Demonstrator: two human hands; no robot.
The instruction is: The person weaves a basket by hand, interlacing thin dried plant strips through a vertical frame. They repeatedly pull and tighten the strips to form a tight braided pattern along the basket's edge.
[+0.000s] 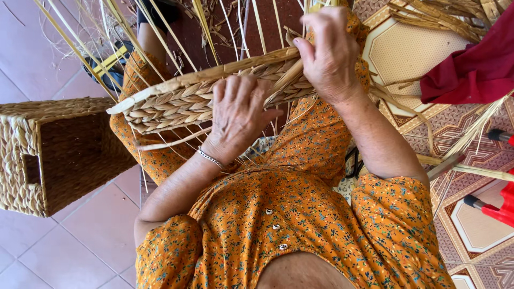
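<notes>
From the head camera, looking down my own front: my left hand [238, 115] lies flat against the near wall of the half-woven basket [176, 101], fingers spread a little and curled over the braided band, steadying it rather than pinching anything. My right hand [326, 53] is closed at the rim further along, thumb and fingers pinched on a flat dry strand [286, 77] that slants down across the weave.

The basket rests across my lap, tilted, its rim toward the top of the view. The wall is thick twisted fibre in pale straw and tan, rough and ropey, in plaited rows; along the top edge runs a smoother flat strip. Many thin stiff upright stakes [160, 32] fan out above the rim — too many to count, and they hide part of the floor behind.

I see one finished basket [53, 155] on the pink tiled floor [80, 241] at my left, box-shaped, lying on its side, with a cut-out handle hole. One thin metal bracelet [210, 158] sits on my left wrist. My dress [289, 214] is orange with small flowers — three small buttons show. At my right there is a red cloth [476, 69], loose bundled fibre [439, 16] and a patterned floor [423, 53].
</notes>
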